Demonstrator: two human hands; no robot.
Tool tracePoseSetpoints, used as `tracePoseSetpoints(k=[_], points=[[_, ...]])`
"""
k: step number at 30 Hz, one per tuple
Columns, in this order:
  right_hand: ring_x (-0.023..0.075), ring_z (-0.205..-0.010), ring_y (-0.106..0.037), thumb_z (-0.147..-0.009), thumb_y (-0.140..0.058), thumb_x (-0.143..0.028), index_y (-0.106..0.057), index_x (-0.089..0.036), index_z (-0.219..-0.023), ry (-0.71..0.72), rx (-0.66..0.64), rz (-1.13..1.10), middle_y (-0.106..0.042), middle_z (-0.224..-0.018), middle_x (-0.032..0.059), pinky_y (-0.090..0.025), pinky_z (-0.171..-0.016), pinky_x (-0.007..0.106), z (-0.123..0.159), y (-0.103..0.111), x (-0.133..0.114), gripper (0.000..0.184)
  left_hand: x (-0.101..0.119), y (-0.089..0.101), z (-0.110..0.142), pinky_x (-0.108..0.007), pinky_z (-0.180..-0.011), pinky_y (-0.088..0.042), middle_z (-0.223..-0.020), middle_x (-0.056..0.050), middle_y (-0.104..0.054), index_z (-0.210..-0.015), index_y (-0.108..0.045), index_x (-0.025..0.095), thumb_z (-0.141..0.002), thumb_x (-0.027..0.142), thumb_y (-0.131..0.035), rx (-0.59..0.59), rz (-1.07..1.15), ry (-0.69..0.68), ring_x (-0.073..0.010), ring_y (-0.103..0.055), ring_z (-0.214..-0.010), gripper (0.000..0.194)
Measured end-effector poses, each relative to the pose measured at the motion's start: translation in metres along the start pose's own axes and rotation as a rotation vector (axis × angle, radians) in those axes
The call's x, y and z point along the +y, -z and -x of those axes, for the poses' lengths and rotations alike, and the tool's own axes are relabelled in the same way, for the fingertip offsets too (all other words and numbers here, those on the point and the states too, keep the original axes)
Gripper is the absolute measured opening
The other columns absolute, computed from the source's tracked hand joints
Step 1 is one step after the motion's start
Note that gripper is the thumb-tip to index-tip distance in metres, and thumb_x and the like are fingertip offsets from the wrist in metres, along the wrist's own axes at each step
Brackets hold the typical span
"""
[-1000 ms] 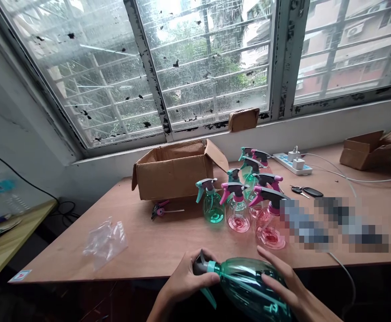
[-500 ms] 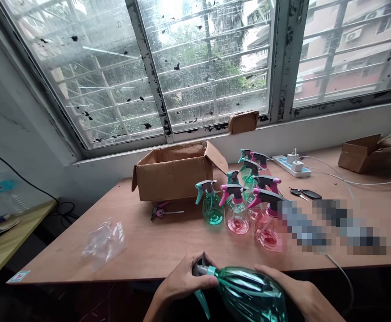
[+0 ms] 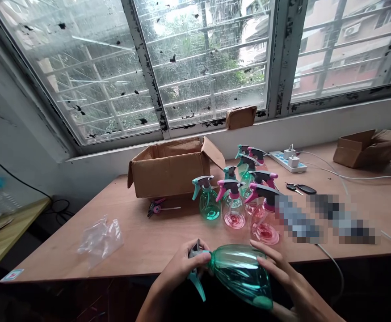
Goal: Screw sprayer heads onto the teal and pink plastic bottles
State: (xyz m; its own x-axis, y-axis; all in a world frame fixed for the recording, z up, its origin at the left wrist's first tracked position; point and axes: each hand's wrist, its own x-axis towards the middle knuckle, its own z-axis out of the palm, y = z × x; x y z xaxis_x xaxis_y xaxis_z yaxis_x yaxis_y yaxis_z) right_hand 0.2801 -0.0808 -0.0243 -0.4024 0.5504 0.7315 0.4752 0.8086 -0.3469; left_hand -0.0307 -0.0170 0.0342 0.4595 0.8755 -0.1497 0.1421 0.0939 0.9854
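A green see-through spray bottle lies sideways in front of the table edge, its base toward the right. My left hand is wrapped round its grey and teal spray head at the neck. Against the right side of the bottle's body, my right hand grips with fingers on top; part of it is hidden below. On the table just beyond stand several more spray bottles, among them a green one, a clear one with a pink trigger and a pink one.
An open cardboard box stands by the window, with a loose pink and black spray head before it. A clear plastic bag lies at left. Farther right are a power strip, keys and another cardboard box.
The bottle has come up and turned a little, so more of its body shows. My right hand has shifted, its fingers now spread over the bottle near the base. The view has tilted slightly.
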Motion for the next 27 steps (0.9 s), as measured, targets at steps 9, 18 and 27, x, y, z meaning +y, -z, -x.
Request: tracePoseSetpoints(k=[9,18,27], points=[[0.0269,-0.119,-0.080,-0.070,-0.101,-0.024,-0.033,-0.034,-0.159,-0.413,-0.080,-0.127,-0.071,-0.141,0.0081,-0.068,-0.097,0.026,-0.008,-0.003,-0.008,0.113,0.009,0.001,0.002,-0.023,-0.055,-0.038,-0.059,0.005,-0.063,-0.092,-0.063,0.016,-0.083,0.052,-0.086,0.025,-0.029,0.012,-0.0105,-0.053,-0.053,0.043],[0.0383,-0.163,-0.038,-0.093,-0.082,-0.050,-0.020,-0.024,-0.174,0.036,-0.033,-0.023,-0.031,-0.176,0.0203,-0.050,-0.125,0.047,0.001,-0.009,-0.004,0.106,0.017,-0.004,0.008,-0.024,-0.055,-0.035,-0.068,0.001,-0.066,-0.090,-0.064,0.016,-0.076,0.068,-0.086,-0.024,-0.067,0.038,-0.0118,-0.052,-0.056,0.058],[0.0349,-0.142,-0.059,-0.111,-0.049,-0.048,-0.050,-0.023,-0.149,0.150,0.239,-0.100,-0.057,-0.146,0.0165,-0.060,-0.111,0.052,-0.003,-0.033,0.003,0.045,0.010,-0.017,0.011,-0.028,-0.064,-0.040,-0.076,0.001,-0.064,-0.093,-0.063,0.017,-0.071,0.073,-0.090,-0.007,-0.081,0.035,-0.0143,-0.051,-0.067,0.066]])
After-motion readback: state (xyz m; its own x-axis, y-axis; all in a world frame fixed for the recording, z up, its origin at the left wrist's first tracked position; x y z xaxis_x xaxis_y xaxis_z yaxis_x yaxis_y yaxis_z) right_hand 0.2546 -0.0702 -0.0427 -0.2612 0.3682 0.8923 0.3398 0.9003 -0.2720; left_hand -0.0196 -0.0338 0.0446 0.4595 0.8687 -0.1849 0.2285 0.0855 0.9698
